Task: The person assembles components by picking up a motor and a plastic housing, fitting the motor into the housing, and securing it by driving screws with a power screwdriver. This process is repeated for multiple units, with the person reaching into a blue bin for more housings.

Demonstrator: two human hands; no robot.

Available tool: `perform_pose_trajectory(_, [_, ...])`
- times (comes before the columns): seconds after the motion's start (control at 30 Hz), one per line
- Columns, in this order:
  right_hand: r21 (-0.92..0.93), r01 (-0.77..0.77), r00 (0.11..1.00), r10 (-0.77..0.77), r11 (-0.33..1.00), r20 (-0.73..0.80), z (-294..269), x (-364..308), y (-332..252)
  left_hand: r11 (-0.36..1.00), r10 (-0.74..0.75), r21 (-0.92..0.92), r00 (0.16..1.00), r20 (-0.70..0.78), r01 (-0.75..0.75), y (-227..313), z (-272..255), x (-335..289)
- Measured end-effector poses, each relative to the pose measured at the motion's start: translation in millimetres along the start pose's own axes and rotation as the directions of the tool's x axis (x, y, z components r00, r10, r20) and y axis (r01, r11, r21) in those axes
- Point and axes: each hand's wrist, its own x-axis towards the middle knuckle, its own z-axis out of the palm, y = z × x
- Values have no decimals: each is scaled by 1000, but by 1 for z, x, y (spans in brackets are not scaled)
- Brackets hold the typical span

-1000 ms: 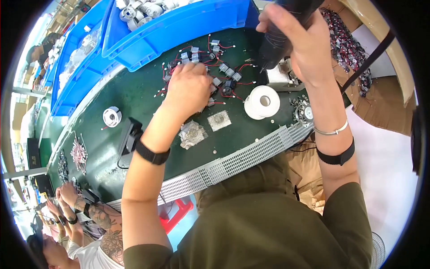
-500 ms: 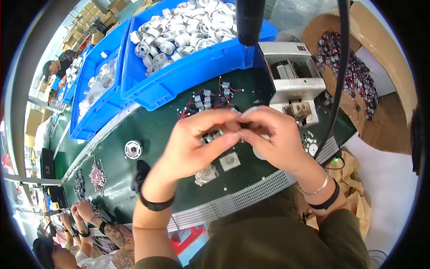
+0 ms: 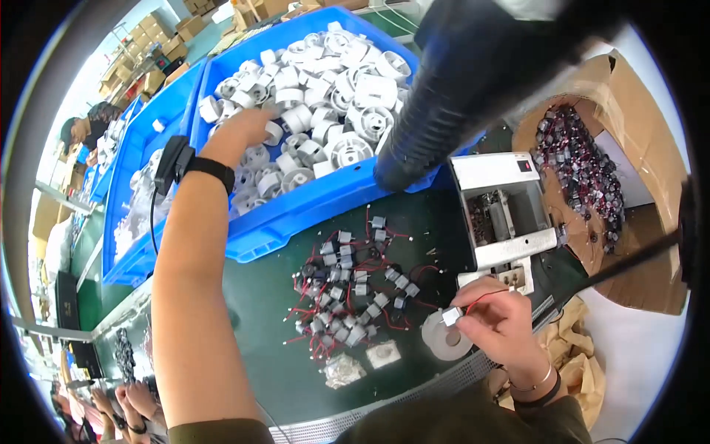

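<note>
My left hand (image 3: 254, 127) is stretched into the large blue bin (image 3: 296, 211), down among the white plastic housings (image 3: 351, 150). Its fingertips meet the round parts there and are partly hidden, so I cannot tell whether they grip one. A black wristband with a small box and cable is on that wrist. Low on the right, my right hand (image 3: 503, 325) pinches a small silvery motor (image 3: 452, 317) with a red wire between thumb and fingers. Just below it lies a pale round disc (image 3: 446, 339) on the green bench.
Several small motors with red wires (image 3: 344, 296) lie heaped mid-bench, near a crumpled foil piece (image 3: 344, 371) and a flat pale block (image 3: 383, 354). A white machine (image 3: 510, 211) and a cardboard box of motors (image 3: 580, 170) stand right. A thick black tube (image 3: 444, 96) hangs over the bin.
My hands were together over the bench and have parted. The left moved up and away into the bin; the right moved right and down, with the motor now visible. The view has shifted.
</note>
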Motion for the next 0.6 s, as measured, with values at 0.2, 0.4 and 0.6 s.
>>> perform_pose_trajectory(0.2, [1,-24,997,24,1000,-70,-1,-11,-18,999,-31,-23,979,-202,27,21,-54,-40])
perform_pose_trajectory(0.4, [-84,77,995,-83,993,-61,-24,-14,-14,576,-70,-791,951,-300,-207,143,-135,-161])
perform_pose_trajectory(0.6, [-11,282,956,-282,959,-79,-46,-28,-19,652,163,-692,949,-269,-308,305,-106,-238])
